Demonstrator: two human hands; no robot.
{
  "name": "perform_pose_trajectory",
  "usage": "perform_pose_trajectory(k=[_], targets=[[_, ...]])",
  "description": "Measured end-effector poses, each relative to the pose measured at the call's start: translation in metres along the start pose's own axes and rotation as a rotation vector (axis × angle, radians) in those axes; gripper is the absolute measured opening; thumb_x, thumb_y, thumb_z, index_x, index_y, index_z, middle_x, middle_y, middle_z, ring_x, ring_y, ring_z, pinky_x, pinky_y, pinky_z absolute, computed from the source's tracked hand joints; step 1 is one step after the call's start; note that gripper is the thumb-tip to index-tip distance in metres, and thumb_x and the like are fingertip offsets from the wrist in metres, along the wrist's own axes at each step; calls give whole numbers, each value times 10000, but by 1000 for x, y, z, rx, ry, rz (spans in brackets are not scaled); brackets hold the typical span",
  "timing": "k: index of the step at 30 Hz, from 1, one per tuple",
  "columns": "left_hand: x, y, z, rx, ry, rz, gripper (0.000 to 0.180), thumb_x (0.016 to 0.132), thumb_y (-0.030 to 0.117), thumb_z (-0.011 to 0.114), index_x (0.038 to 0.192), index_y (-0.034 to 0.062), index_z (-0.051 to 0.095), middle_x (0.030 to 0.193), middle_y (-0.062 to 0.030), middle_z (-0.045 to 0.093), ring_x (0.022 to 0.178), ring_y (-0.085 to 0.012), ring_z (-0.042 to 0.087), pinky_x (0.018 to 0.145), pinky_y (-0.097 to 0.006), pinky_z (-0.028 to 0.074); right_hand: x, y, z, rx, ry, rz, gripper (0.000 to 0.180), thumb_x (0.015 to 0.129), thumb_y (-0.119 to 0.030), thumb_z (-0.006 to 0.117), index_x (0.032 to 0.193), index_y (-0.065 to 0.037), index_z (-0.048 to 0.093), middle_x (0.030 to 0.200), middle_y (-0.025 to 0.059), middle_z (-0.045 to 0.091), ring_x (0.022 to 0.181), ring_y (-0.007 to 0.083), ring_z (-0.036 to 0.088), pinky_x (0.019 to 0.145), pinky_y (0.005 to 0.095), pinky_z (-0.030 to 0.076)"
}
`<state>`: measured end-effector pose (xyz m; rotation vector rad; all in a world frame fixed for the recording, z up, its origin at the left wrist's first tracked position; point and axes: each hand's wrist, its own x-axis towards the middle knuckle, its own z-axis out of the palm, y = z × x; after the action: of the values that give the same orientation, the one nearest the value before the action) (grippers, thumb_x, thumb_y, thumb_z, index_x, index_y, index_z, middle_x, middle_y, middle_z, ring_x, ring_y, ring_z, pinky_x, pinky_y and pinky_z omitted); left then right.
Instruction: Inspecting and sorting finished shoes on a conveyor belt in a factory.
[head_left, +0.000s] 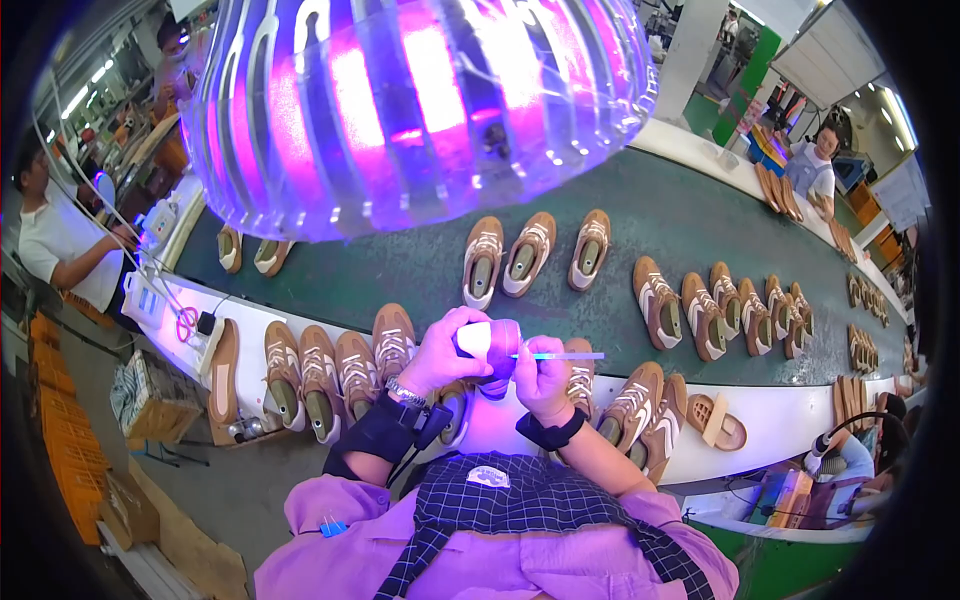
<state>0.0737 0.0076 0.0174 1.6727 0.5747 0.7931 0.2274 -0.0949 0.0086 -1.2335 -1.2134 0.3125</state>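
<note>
My left hand (446, 356) is closed around a shoe (506, 338) that looks purple under the lamp, with a white patch on the end facing me. Most of that shoe is hidden by my fingers. Pinched in my right hand (543, 380) is a slim pale stick-like tool (582, 356), lying nearly level; its left end is beside the shoe. Both hands are over the white ledge (492, 425) in front of me. Brown shoes with white laces (358, 372) stand left of my hands, and more brown shoes (630, 400) stand to the right.
A big lamp (420, 110) in a slotted cover glows purple above the green conveyor belt (420, 270). Several brown shoes (530, 250) stand on the belt. A brown sole (222, 375) and a sandal-like sole (715, 422) lie on the ledge. People work (75, 250) across the room.
</note>
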Motion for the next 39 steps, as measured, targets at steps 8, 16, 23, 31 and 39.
perform_pose_trajectory(k=[8, 16, 23, 31, 39], targets=[[1, 3, -3, -108, -4, -48, 589, 526, 78, 819, 1052, 53, 553, 961, 1, 584, 933, -105, 553, 825, -262, 440, 3, -10, -1, -109, -69, -257, 63, 824, -28, 583, 791, -24, 531, 678, 55, 552, 557, 139, 563, 499, 273, 438], [9, -6, 5, -551, -150, -192, 418, 677, 259, 643, 1002, -3, 614, 921, -31, 604, 789, -120, 579, 818, -242, 444, 12, -22, -25, 650, -147, 490, 75, 899, -127, 508, 892, -62, 469, 678, 15, 526, 535, 87, 513, 515, 216, 437], [35, -11, 22, -222, -134, 28, 460, 689, 390, 474, 744, -27, 659, 688, -85, 660, 661, -189, 610, 1053, -364, 263, 5, -31, -28, 544, -98, 442, 76, 916, -112, 497, 908, -44, 463, 690, 24, 531, 541, 69, 518, 496, 202, 442], [41, -9, 26, -244, -255, 25, 472, 683, 419, 470, 725, -12, 656, 687, -92, 658, 659, -196, 599, 986, -346, 309, -1, -29, -29, 407, -88, 357, 69, 919, -80, 483, 932, -26, 442, 685, 32, 525, 508, 66, 516, 451, 201, 437], [41, -12, 27, -274, -254, -8, 501, 676, 422, 480, 751, -42, 652, 708, -102, 652, 670, -180, 601, 845, -292, 407, -1, -30, -28, 396, -79, 335, 53, 921, -61, 473, 931, -23, 439, 692, 30, 523, 515, 66, 519, 453, 201, 438]])
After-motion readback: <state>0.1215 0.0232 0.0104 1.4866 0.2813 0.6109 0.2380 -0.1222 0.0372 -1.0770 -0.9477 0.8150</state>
